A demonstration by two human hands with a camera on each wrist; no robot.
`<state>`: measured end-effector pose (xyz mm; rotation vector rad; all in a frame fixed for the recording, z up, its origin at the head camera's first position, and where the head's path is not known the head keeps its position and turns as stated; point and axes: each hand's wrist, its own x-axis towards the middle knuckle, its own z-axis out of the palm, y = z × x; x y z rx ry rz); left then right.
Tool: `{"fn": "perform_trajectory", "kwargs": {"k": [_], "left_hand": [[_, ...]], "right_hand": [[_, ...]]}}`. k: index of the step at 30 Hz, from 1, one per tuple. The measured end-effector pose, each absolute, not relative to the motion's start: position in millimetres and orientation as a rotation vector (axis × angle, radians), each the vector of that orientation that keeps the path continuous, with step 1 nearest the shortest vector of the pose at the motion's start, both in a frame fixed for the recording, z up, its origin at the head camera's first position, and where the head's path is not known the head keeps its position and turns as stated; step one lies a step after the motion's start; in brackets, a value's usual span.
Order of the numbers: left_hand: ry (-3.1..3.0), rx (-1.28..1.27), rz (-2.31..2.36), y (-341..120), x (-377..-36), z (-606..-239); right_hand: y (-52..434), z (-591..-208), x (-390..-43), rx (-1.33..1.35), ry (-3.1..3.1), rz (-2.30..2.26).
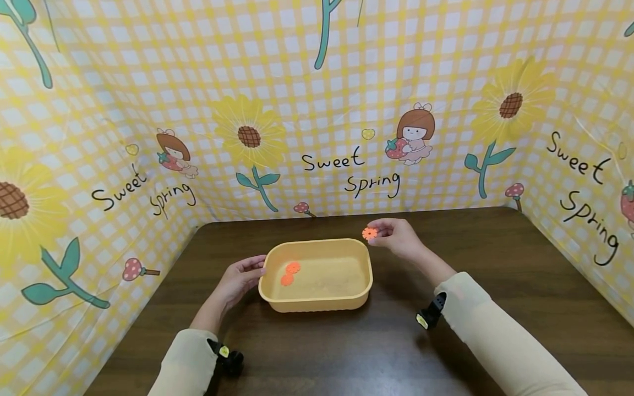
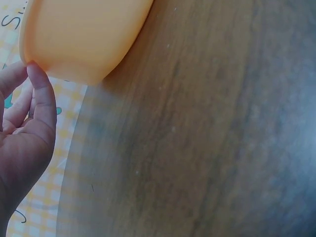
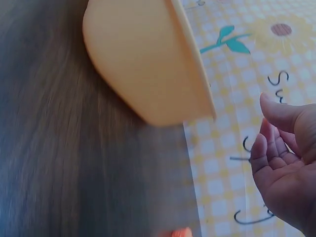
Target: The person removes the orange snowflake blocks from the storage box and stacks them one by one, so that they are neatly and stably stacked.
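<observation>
A yellow plastic bin (image 1: 317, 305) with rounded corners rests on the dark wood table. My left hand (image 1: 244, 276) is at its left end. In the left wrist view, the thumb and a finger of that hand (image 2: 29, 128) pinch the bin's edge (image 2: 89, 44). Inside the bin, toward the left, lie two orange discs (image 1: 293, 268). Beyond its far right corner, my right hand (image 1: 396, 237) pinches an orange flower-shaped plastic disc (image 1: 369, 233) by its edge. The right wrist view hides that disc; the hand (image 3: 286, 153) shows beside the bin (image 3: 143, 59).
Behind the table (image 1: 470, 264) hangs a yellow checked cloth (image 1: 317, 115) with printed sunflowers, wrapping both sides too. At the bottom of the right wrist view, a small orange thing (image 3: 181, 232) shows near the table's far edge. A black wrist camera (image 1: 430, 312) hangs under the right cuff.
</observation>
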<state>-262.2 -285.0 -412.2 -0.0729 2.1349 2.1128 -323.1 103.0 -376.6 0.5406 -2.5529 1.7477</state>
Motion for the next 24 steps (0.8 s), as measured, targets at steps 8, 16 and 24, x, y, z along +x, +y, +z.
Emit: {"fn": "perform_trajectory", "kwargs": {"k": [8,16,24], "left_hand": [[2.141,-0.048,2.103,-284,-261,-411],[2.123,-0.065,2.141,-288,-265,-417],[2.128,-0.07,2.143,-290,-268,-422]], "right_hand": [[127,-383,-324,0.469,-2.523,1.706],[151,-398,-331,0.315,-2.544,1.697],[168,-415,-337,0.259,-2.518,1.753]]}}
